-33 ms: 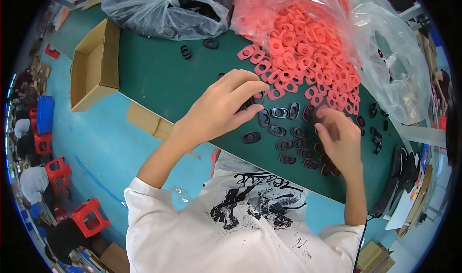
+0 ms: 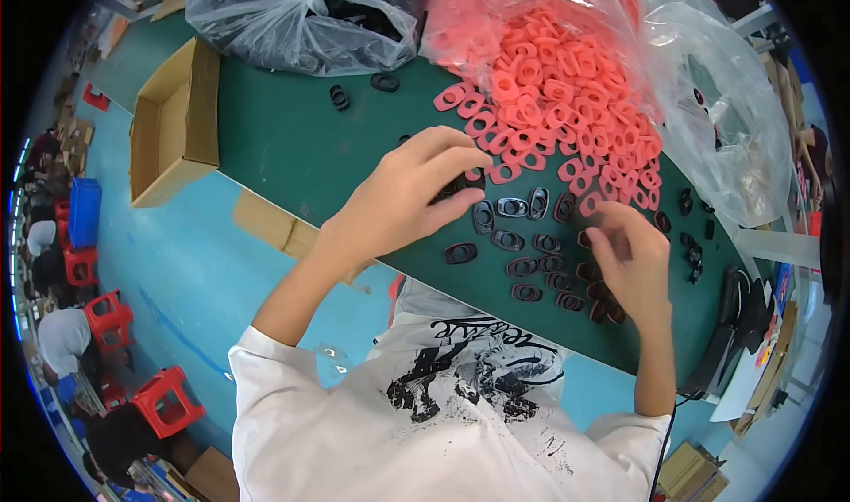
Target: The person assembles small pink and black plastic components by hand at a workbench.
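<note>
My left hand [image 2: 410, 183] is curled over the green table, its thumb and fingers bent round a small black oval ring [image 2: 475, 177]. Part of that piece is hidden by the fingers. Beside it lie loose black oval rings [image 2: 507, 240], several of them in rough rows. To their right hovers my right hand [image 2: 632, 258], thumb and forefinger apart, with nothing visible between them. Dark rings [image 2: 602, 295] lie just below its fingers. The lowest edge of a heap of red oval rings [image 2: 567, 104] reaches close to both hands; one red ring [image 2: 591, 204] lies by my right fingertips.
The red rings spill from a clear bag [image 2: 469, 19]. A tied bag of black pieces [image 2: 301, 24] stands at the far left, near an open cardboard box [image 2: 181, 121]. More black parts [image 2: 693, 256] lie at the right, before a clear plastic bag [image 2: 726, 130].
My right hand has drawn slightly right, away from the red ring at its fingertips, which now shows more plainly. The left hand keeps its pose.
</note>
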Available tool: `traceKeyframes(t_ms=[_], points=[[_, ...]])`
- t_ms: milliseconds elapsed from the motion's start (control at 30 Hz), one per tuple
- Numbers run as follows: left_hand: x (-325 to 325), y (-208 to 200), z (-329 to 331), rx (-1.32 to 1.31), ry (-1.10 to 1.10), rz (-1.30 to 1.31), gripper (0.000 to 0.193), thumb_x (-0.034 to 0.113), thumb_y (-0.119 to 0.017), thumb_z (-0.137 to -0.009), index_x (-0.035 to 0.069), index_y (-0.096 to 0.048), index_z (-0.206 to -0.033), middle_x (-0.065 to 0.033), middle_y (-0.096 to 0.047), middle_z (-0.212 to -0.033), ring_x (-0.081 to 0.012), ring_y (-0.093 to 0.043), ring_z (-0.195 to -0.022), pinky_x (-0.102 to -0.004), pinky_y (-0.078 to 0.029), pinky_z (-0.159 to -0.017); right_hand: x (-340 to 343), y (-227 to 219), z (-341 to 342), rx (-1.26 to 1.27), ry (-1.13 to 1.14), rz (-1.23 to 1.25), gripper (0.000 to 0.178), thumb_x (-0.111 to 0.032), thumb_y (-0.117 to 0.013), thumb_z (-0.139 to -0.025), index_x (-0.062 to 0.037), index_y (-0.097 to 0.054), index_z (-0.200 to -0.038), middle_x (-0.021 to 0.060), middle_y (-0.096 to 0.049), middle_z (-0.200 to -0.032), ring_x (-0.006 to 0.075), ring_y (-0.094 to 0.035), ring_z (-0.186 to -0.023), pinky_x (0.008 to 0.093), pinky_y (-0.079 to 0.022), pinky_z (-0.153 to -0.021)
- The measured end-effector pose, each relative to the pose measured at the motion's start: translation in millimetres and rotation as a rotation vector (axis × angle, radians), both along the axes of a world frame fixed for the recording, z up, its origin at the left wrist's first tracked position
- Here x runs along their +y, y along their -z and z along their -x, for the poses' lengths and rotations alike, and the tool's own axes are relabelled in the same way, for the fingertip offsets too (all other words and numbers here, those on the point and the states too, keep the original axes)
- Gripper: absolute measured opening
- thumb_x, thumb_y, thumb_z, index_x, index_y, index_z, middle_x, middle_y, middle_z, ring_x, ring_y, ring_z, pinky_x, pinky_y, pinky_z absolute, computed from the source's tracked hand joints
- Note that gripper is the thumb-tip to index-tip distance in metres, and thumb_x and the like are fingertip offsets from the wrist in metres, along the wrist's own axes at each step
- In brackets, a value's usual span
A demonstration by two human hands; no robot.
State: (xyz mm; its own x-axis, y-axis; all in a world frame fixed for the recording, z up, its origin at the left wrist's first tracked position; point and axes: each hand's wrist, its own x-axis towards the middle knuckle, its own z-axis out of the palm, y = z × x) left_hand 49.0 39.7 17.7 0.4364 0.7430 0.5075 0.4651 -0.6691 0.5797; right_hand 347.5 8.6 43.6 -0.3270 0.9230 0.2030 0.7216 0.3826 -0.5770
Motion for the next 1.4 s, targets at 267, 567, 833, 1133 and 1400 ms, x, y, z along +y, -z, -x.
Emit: traceKeyframes(t_ms=[267,567,833,1133,1400], points=[[16.9,-3.5,-5.6,-0.424,0.037,0.681,0.013,0.008,-0.065,-0.095,-0.002,-0.061,-0.102,-0.0031,-0.062,-0.087,-0.0077,-0.061,-0.069,-0.0233,-0.052,-0.064,-23.0,-9.2,-68.3,0.07,0.252,-0.032,0.024,0.003,-0.064,-0.088,-0.0015,-0.066,-0.112,0.0029,-0.062,-0.078,0.007,-0.055,-0.066,0.0214,-0.042,-0.057],[25.9,-21.7,-20.4,-0.294,0.037,0.727,0.018,-0.005,-0.053,-0.094,-0.003,-0.064,-0.106,-0.0036,-0.058,-0.087,-0.0099,-0.062,-0.073,-0.0246,-0.056,-0.068,-49.2,2.1,-136.3,0.072,0.378,-0.012,0.022,-0.003,-0.059,-0.094,0.0003,-0.065,-0.115,0.0035,-0.064,-0.088,0.0076,-0.058,-0.077,0.0209,-0.045,-0.067],[22.5,-32.0,-29.7,0.117,-0.07,0.359,0.029,-0.01,-0.057,-0.078,0.001,-0.062,-0.104,-0.0052,-0.059,-0.096,-0.0113,-0.061,-0.086,-0.0231,-0.049,-0.07,-58.1,2.2,-167.6,0.058,0.52,-0.024,0.017,-0.001,-0.06,-0.094,0.0013,-0.065,-0.11,0.0036,-0.065,-0.088,0.0075,-0.058,-0.079,0.0212,-0.044,-0.067],[16.5,-14.7,-23.0,0.004,-0.074,0.353,0.027,-0.01,-0.07,-0.077,0.0,-0.067,-0.102,-0.0064,-0.055,-0.087,-0.0134,-0.056,-0.074,-0.0274,-0.047,-0.065,-51.8,3.8,-173.7,-0.067,0.47,0.087,0.05,-0.003,-0.073,-0.074,-0.0044,-0.061,-0.123,0.0068,-0.055,-0.119,0.018,-0.054,-0.092,0.0289,-0.046,-0.077],[6.7,-8.2,-28.5,0.256,-0.118,0.077,0.021,-0.005,-0.074,-0.075,0.001,-0.058,-0.087,-0.0089,-0.054,-0.081,-0.025,-0.052,-0.076,-0.0354,-0.045,-0.064,-26.3,18.6,-181.7,-0.264,0.352,-0.093,0.043,-0.004,-0.076,-0.074,-0.0017,-0.065,-0.116,0.0122,-0.062,-0.116,0.029,-0.059,-0.107,0.035,-0.048,-0.09]])
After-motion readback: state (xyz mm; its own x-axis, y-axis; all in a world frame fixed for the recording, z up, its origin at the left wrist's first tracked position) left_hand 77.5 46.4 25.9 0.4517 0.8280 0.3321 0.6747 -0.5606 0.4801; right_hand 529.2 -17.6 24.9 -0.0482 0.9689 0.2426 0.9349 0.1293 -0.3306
